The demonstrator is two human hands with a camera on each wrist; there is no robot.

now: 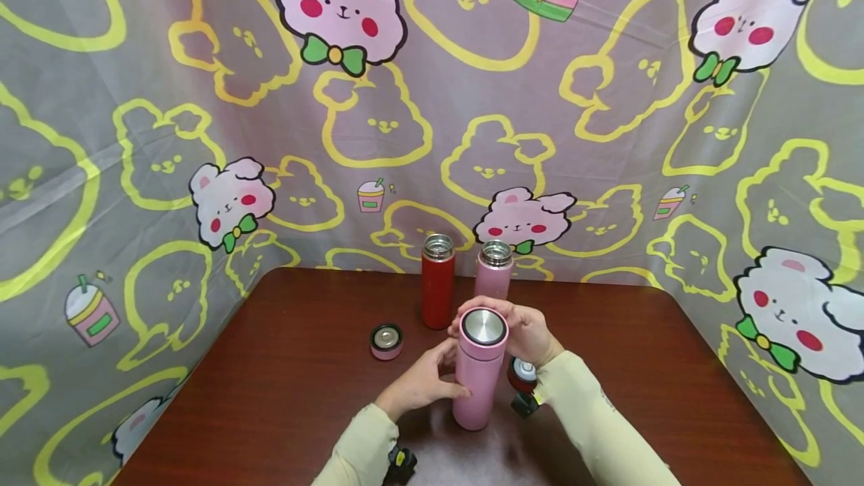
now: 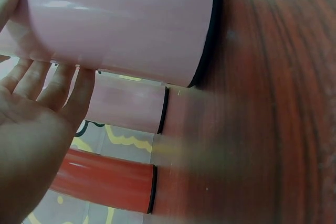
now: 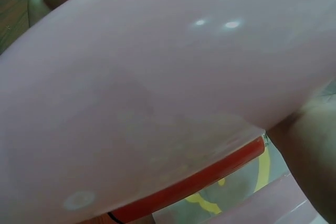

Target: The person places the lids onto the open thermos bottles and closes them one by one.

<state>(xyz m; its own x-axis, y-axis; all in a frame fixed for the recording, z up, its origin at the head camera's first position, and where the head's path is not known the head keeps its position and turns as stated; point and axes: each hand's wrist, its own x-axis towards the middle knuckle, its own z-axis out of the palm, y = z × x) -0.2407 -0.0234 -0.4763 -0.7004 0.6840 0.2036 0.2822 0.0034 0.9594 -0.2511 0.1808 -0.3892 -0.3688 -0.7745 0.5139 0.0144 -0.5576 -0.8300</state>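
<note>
A pink thermos (image 1: 478, 392) with a silver-topped lid (image 1: 484, 327) on it stands upright between both hands. My left hand (image 1: 424, 379) grips its body, thumb in front and fingers round the far side. Around the upper part, by the lid, my right hand (image 1: 529, 330) holds it from behind and the right. The left wrist view shows the thermos's black base (image 2: 208, 35) by the tabletop; whether they touch I cannot tell. In the right wrist view the pink body hides most of the right fingers.
Behind the hands stand a lidless red thermos (image 1: 437, 292) and a lidless pink thermos (image 1: 494, 282). A loose pink-rimmed lid (image 1: 387, 343) lies to the left on the brown table (image 1: 297, 366). Another lid (image 1: 523, 370), dark red, is partly covered by the right wrist. Patterned cloth (image 1: 405, 133) surrounds the table.
</note>
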